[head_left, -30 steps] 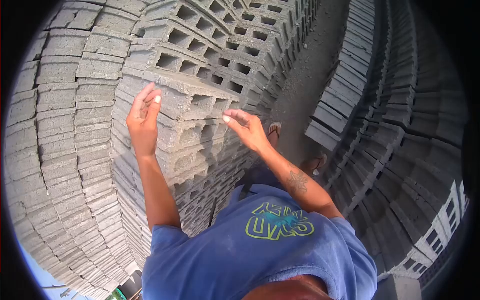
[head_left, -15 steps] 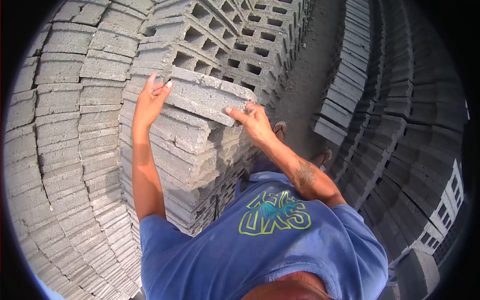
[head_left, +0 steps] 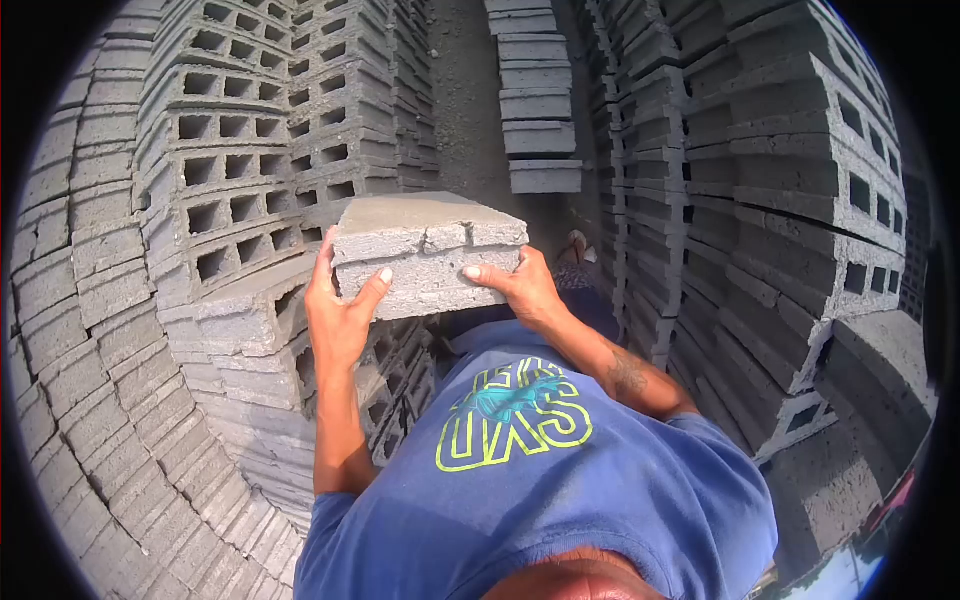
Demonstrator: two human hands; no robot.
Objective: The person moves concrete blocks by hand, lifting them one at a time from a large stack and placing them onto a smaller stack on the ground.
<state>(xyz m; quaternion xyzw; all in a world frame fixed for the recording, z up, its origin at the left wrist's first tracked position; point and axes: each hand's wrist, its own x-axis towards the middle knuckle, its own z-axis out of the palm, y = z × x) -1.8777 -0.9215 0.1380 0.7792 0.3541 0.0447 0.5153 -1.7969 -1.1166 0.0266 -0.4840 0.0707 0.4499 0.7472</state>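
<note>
Left grip [head_left: 337, 318] and right grip [head_left: 529, 290] hold a block [head_left: 425, 272] near hollow-celled stacks [head_left: 240, 147].

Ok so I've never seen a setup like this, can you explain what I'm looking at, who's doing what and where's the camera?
There's no machine here, just a person working with bare hands. The camera is worn on their head, looking forward and down, so their blue shirt fills the bottom. The view is round with dark corners, and straight lines look bent.

The left hand and right hand grip a grey block between them, one at each end, thumbs on the side facing the person. Beyond it to the left are stacked blocks with square holes; more stacked blocks rise on the right. Between them, a row of blocks lines the ground.
</note>
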